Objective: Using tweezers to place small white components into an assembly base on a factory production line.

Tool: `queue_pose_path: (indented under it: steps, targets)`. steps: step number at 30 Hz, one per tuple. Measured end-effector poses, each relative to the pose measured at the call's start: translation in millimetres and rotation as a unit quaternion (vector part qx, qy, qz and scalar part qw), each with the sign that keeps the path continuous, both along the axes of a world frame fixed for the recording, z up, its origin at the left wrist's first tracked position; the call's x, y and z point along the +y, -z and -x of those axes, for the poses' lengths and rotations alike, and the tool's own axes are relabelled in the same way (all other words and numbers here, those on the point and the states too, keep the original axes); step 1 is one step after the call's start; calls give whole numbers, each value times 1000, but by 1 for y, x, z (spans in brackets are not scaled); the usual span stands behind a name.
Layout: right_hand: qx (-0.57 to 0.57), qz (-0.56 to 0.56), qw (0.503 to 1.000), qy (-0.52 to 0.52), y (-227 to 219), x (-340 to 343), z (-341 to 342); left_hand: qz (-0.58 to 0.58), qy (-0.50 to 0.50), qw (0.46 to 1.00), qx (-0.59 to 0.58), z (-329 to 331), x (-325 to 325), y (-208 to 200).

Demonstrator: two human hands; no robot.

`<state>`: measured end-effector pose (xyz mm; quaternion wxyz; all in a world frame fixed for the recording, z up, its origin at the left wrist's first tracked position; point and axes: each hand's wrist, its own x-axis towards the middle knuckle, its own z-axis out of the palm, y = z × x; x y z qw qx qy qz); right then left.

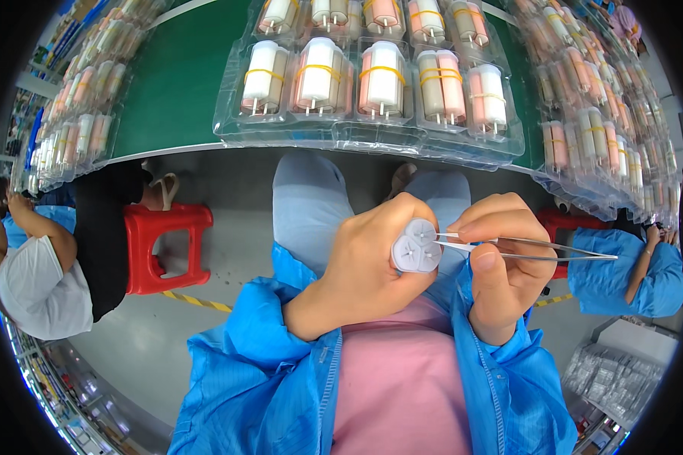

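My left hand (pixel 372 265) is closed round a small bundle of tubes (pixel 417 246), its three-lobed pale grey end turned up toward me. Three round ends with small pins or crosses show there; the rest of the bundle is hidden in my fist. Between thumb and fingers, my right hand (pixel 508 254) pinches metal tweezers (pixel 558 246). Their two tips are a little apart and reach the right edge of the bundle's end; whether they grip anything there I cannot tell. Both hands are held above my lap.
Ahead, a clear plastic tray (pixel 357 136) on the green table (pixel 174 83) holds banded bundles of white, pink and grey tubes. Stacked trays stand left (pixel 76 129) and right (pixel 607 136). Red stools (pixel 167 243) and co-workers (pixel 45 265) are on both sides.
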<state>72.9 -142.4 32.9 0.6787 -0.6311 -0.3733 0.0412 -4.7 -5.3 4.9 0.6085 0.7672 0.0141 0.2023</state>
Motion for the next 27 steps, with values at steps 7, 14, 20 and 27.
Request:
queue_pose_path:
  steps: [7,14,20,27]
  targets:
    - [0,-13,1000,-5,4,4,3,49,28,998,11,1,0,0]
    - [-32,-1,999,-8,4,6,-1,30,22,999,1,1,1,2]
    - [-47,16,999,-7,3,6,-3,-11,11,999,-28,-1,0,5]
    - [-58,24,998,-6,3,7,-3,-22,7,999,-34,-1,0,6]
